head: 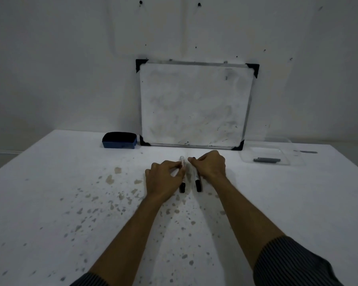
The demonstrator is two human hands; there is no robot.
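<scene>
Two white markers with black caps lie side by side on the white table, caps toward me. My left hand pinches the left marker near its far end. My right hand grips the right marker with curled fingers. Both hands cover most of the marker bodies; only the caps and far tips show. A small whiteboard with black corners and grey smudges leans against the wall behind them.
A blue eraser with black felt sits at the whiteboard's left foot. A clear plastic tray at the right holds a grey marker. Grey-brown stains speckle the near table surface.
</scene>
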